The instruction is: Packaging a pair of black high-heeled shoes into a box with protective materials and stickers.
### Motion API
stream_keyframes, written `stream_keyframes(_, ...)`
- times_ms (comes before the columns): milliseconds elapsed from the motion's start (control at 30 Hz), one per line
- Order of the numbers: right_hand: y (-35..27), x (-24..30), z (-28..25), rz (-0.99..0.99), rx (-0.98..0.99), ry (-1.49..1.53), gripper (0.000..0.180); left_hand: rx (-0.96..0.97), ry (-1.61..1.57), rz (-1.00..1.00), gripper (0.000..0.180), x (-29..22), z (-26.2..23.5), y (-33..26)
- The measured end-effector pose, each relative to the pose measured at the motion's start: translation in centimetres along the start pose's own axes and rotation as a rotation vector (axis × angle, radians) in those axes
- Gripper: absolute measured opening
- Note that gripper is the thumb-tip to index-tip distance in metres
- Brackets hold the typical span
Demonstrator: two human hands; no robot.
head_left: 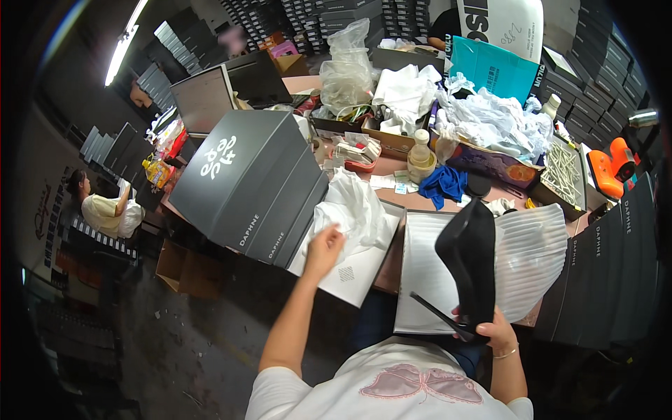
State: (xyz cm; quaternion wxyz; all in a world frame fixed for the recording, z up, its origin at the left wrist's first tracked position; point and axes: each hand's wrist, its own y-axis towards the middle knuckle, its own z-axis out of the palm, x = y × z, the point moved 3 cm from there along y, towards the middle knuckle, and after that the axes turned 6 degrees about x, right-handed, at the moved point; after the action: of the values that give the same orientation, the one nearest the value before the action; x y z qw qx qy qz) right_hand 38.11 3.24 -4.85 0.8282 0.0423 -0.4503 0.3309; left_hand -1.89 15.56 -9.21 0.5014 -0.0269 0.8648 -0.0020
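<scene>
My right hand (498, 332) grips a black high-heeled shoe (470, 259) by its heel end. The shoe is held upright, toe away from me, with its thin stiletto heel pointing left. Beneath it lies an open shoebox (422, 280) with a whitish lining, and ribbed translucent wrapping (530, 259) spreads out at its right side. To the left, my left hand (326, 250) has its fingers curled together on crumpled white tissue paper (355, 210). That paper rests on a white box lid or tray (350, 276); the fingertips are partly hidden against it.
Dark shoeboxes (245, 182) are stacked at the left, more (602, 273) at the right. Behind stand a pump bottle (421, 159), a blue cloth (443, 185), bins of crumpled paper (490, 119), a box of white sticks (560, 171) and an orange tool (605, 173). Another person (108, 210) sits far left.
</scene>
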Motion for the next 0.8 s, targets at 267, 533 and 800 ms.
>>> stream_keyframes(267,0.4,-1.3,1.1,-0.108,-0.065,0.157,0.084,-0.314,0.377,-0.171,0.034,10.9,1.3,16.9)
stream_keyframes(533,-1.4,0.7,1.1,-0.134,0.072,0.089,0.082,-0.306,0.138,0.608,0.013,-9.6,4.2,12.1)
stream_keyframes(800,-1.5,2.7,4.0,-0.082,0.408,0.357,0.081,-0.112,0.023,0.727,0.007,-13.0,6.5,-1.6)
